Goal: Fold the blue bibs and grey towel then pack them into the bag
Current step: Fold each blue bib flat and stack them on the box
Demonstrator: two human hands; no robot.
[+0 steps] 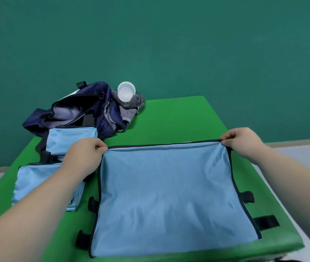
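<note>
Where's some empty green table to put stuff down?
The biggest bare patch of green table is at the back right, bordered by the grey towel, the table's far edge and the big spread bib. The left side is crowded: two folded bibs and the bag sit there.

Looks like a staged recording room to me, probably some studio setup, not a home. Everything sits on one bright green padded table [178, 118]. A plain teal wall [169, 44] is right behind it, with pale floor [305, 157] off both sides and a beige skirting strip [301, 143] between. On the table: navy bag [78, 110] at its far left, blue bib [169, 195] spread at its near edge.
</note>
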